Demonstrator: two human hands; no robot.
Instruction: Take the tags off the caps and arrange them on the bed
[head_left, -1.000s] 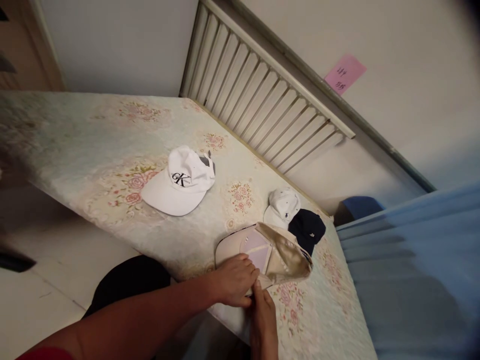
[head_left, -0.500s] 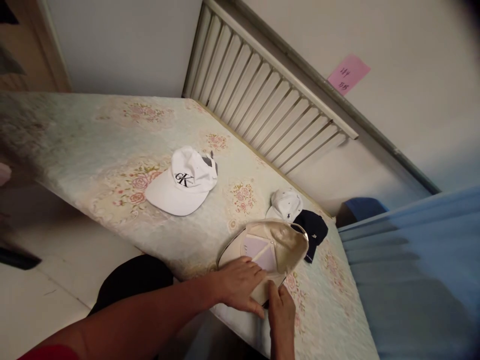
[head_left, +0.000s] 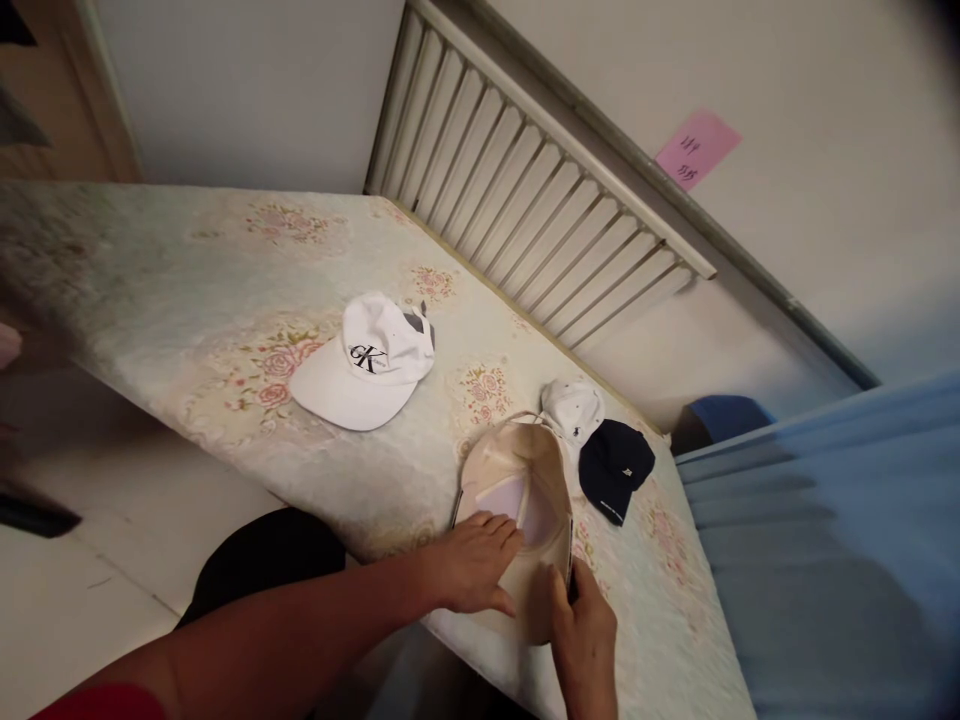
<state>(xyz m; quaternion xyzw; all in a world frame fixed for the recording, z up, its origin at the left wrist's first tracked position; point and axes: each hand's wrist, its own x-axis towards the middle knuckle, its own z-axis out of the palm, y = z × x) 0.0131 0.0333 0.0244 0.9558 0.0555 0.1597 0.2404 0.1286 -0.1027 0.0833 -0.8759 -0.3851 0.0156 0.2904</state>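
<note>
A beige cap lies upside down near the front edge of the floral bed cover, its pale lining facing up. My left hand rests on the cap's brim with fingers bent, pressing it down. My right hand pinches the brim's right edge between thumb and fingers. A small white cap and a navy cap lie side by side just beyond the beige one. A white cap with a black logo sits further left on the cover.
A slatted white headboard leans along the far side of the bed. A pink note is stuck on the wall. A blue curtain hangs at the right. A black round object lies on the floor below my arm.
The beige cap has been turned, so its crown now points away from me toward the small white cap. My right hand slid further right along the brim.
</note>
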